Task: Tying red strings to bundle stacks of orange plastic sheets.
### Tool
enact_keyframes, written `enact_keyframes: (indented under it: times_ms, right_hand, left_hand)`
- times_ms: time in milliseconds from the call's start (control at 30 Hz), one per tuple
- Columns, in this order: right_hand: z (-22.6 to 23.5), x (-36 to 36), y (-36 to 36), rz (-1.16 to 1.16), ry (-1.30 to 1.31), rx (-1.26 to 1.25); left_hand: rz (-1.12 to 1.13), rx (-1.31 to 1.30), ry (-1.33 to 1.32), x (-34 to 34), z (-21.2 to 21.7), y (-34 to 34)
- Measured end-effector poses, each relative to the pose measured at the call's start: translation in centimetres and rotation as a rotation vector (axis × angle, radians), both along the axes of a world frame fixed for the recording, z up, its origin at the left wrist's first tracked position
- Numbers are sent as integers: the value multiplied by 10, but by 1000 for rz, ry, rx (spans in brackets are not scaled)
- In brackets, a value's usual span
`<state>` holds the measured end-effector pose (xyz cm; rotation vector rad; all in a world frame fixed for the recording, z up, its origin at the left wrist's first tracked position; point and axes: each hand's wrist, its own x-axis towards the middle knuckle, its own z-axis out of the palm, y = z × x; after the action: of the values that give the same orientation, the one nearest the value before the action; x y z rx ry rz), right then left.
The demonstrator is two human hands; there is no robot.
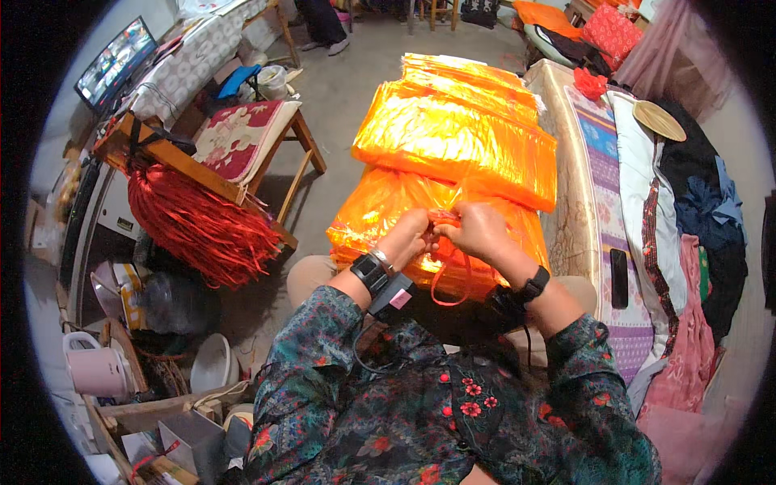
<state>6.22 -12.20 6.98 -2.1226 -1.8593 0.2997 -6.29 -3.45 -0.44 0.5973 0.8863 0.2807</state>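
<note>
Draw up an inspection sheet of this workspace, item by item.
Surface: hidden beneath the stacked orange packs.
Work things: orange packs before the person; orange-red strip looping in front of them.
Clutter: phone, woven fan and pink cloth at right.
Grips: left grip and right grip close together, both closed on the strip.
Cables: thin dark cable below the right wrist.
Surroundings: cushioned chair, red strands and lit monitor at left.

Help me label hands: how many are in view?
2: the left hand and the right hand, close together over the orange plastic. The person at the back shows no hands; any are out of view.
</note>
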Motion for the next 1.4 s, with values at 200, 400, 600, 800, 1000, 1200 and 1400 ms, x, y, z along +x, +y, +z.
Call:
enact_keyframes:
  times_ms: [200, 400, 600, 800, 1000, 1200, 1400]
  right_hand:
    - [-31, 37, 19, -166, 783, -152]
    - [-49, 68, 20, -431, 1011, -11]
    - [-46, 58, 29, -303, 980, 164]
    - [-23, 71, 16, -281, 941, 186]
    - [-14, 116, -8, -592, 1720, 140]
    - [-41, 66, 17, -584, 1750, -33]
    - [-14, 72, -5, -438, 1281, 285]
  left_hand:
    - [260, 297, 39, 1, 5, -18]
    - [73, 741, 435, -19, 9, -6]
    - [95, 1879, 664, 3, 27, 3]
    - [-81, 1293, 223, -6, 35, 10]
    - [456, 574, -552, -147, 74, 15]
    - [832, 579, -352, -242, 77, 13]
    - [980, 1388, 744, -177, 56, 11]
